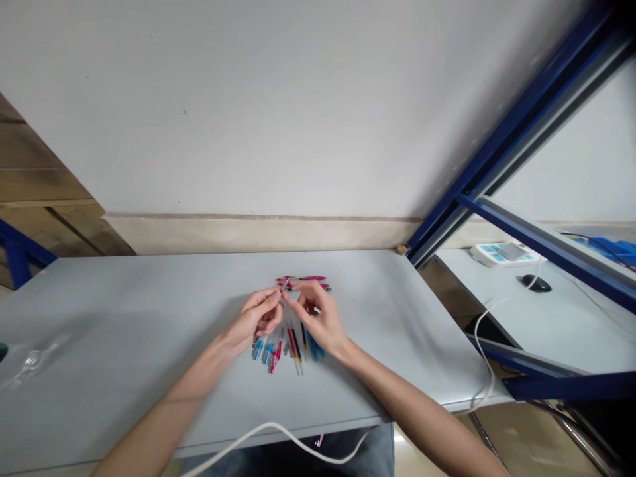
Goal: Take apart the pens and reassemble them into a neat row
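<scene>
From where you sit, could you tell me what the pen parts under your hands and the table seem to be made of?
The pen parts look like glossy, partly translucent plastic: bright blue, pink and red pieces; thin refills lie among them. The table looks like matt grey laminate or painted board, evenly smooth; which one is unclear. The left hand and right hand pinch a small piece too tiny to judge.

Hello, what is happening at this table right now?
A person sits at a grey table and holds a small thin pen part between the fingertips of both hands, left hand and right hand close together. Below the hands lies a small pile of pen parts, blue, red and black. Pink pens lie just behind the hands. A white cable crosses the near edge.
</scene>
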Tool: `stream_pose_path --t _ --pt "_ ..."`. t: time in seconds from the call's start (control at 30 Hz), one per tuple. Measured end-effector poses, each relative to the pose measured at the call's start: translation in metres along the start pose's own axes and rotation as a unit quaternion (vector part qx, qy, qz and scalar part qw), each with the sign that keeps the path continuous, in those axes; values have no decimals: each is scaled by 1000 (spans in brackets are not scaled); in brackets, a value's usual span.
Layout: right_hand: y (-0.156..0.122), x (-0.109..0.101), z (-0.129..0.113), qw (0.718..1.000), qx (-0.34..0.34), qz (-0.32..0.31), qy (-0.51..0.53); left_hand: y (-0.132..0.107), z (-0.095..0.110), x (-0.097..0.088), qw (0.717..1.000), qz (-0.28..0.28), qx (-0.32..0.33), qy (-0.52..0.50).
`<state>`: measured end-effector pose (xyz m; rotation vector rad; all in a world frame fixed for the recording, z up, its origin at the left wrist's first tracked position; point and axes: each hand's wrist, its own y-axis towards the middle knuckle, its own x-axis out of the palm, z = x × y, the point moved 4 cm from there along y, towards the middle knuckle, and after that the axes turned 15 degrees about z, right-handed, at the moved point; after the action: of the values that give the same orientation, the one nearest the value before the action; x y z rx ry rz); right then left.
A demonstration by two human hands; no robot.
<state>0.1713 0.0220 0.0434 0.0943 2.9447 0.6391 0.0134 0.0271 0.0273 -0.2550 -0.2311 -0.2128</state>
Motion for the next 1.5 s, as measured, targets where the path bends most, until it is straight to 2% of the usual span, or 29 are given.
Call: stream_pose_path --t 0.1,0.2,0.3,0.37,0.67,0.97,1.17,1.5 --pt "-17 10 -9 985 -96 -123 -73 2 3 -3 997 51 8 -57" --pt "-32 22 -16 932 -200 -249 -171 4 7 -6 991 69 19 -114" --pt "-37 28 -16 888 -253 -291 -251 4 10 -5 984 52 17 -168" --pt "-37 30 -13 881 -262 -291 -265 2 11 -4 979 42 16 -198" --pt "-35 31 -13 885 -321 -253 -224 -3 12 3 963 11 -1 -271" --pt "-42 32 -12 839 -424 -220 -260 -5 17 4 958 9 6 -288" --pt "-37 30 -13 865 -388 -216 -235 -6 15 3 965 6 22 -263" --pt "-34 25 -10 881 -362 -208 -221 -5 16 6 967 -21 17 -255"
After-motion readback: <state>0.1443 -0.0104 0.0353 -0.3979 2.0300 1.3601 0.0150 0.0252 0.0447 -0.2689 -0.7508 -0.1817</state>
